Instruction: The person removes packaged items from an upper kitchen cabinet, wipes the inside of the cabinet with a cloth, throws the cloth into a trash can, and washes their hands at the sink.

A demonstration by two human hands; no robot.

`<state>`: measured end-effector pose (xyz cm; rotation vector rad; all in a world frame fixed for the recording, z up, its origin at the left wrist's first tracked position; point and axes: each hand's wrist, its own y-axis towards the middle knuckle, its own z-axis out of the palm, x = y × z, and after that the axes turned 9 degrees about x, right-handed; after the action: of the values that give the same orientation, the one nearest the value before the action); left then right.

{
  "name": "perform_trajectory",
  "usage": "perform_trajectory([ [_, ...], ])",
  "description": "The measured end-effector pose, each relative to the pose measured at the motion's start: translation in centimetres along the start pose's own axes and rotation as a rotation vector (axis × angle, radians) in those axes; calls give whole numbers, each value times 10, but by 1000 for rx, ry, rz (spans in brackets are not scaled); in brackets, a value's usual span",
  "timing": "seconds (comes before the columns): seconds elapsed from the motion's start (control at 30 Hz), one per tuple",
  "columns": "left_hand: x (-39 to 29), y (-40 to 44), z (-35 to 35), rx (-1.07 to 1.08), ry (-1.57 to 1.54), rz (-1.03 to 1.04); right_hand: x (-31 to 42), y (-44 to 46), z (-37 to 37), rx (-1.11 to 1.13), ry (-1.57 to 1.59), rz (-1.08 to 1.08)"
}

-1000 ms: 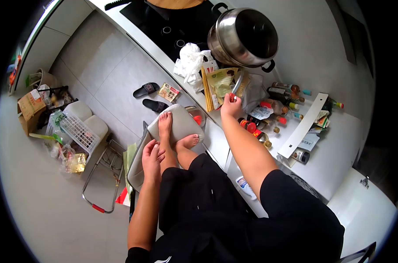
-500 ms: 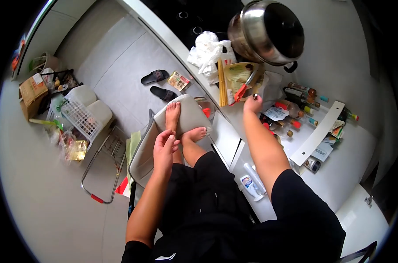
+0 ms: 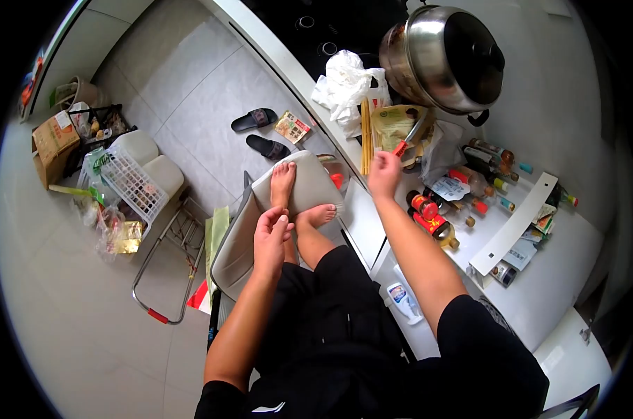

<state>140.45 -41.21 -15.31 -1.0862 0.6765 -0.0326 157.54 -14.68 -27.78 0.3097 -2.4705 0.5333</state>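
Observation:
My right hand point(image 3: 384, 174) is slightly blurred over the counter edge, its fingers curled in. Whatever it may hold is hidden. Just beyond its fingertips lie scissors point(image 3: 401, 148) with red-orange handles on a plastic food pouch point(image 3: 395, 123); I cannot tell whether the hand touches them. Yellowish sticks point(image 3: 365, 136) lie left of the pouch. My left hand point(image 3: 270, 241) hovers over my lap near my bare feet, its fingers loosely curled together and nothing visible in them. The feet rest on a light padded chair point(image 3: 309, 183).
A large lidded steel pot point(image 3: 428, 59) stands on the counter beside white plastic bags point(image 3: 346, 87). Several bottles point(image 3: 435, 222) lie right of my right hand, near a white strip point(image 3: 515, 223). Slippers point(image 3: 267, 146) lie on the floor. A folded trolley point(image 3: 166, 279) stands left, below a white basket point(image 3: 131, 183).
My right hand has moved left and slightly toward me, from right of the scissors to just below their handles, uncovering red-labelled bottles. The view has shifted a little. My left hand keeps its pose.

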Motion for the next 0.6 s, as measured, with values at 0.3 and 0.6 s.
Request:
perform_trajectory([
  [0.3, 2, 7, -3, -33, 7, -9, 72, 91, 104, 46, -247, -27],
  [0.6, 13, 35, 2, -9, -57, 17, 69, 51, 93, 151, 237, 448],
])
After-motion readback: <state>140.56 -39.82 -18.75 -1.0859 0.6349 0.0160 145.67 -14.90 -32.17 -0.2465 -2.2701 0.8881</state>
